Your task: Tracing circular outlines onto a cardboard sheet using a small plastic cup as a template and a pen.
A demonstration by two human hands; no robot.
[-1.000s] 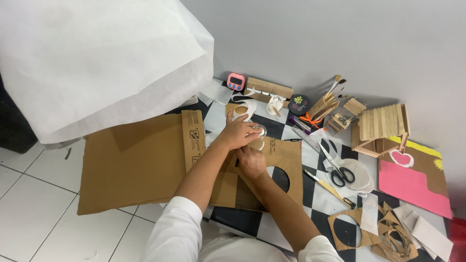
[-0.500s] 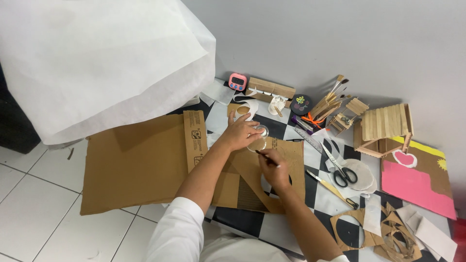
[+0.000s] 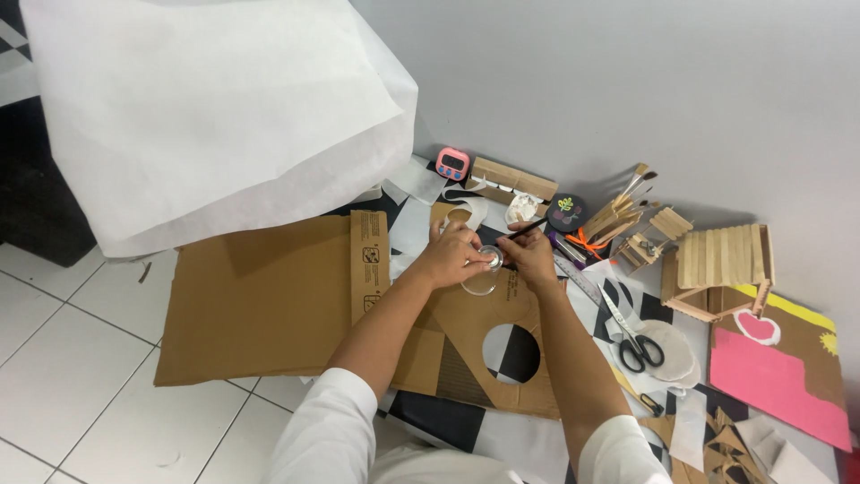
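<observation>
White tiled floor (image 3: 81,350), grey wall (image 3: 627,81) behind, big white paper sheet (image 3: 224,108) draped top left. Black-and-white checkered mat (image 3: 448,421) under the work, flat brown cardboard sheet (image 3: 260,300) on it, plus a cardboard piece with a round cut-out hole (image 3: 511,352).

Left hand (image 3: 455,255): grip closed around a small clear round lid-like disc (image 3: 484,269), fingers curled on its upper edge, disc held just above the cardboard at centre. Exact material of the disc hard to tell; looks like transparent plastic or glass, shiny rim.

Right hand (image 3: 530,255): grip pinching a thin dark stick, likely a brush or pen (image 3: 524,230), tip pointing at the disc, hands nearly touching.

Around: black-handled scissors (image 3: 634,336) to the right on a white round paper, popsicle-stick house (image 3: 721,269) with slatted roof, pink card (image 3: 775,381) on brown cardboard, small pink timer (image 3: 452,163) by the wall, wooden block (image 3: 511,177) beside it, round black lid (image 3: 566,211), cut cardboard scraps (image 3: 726,439) bottom right.
</observation>
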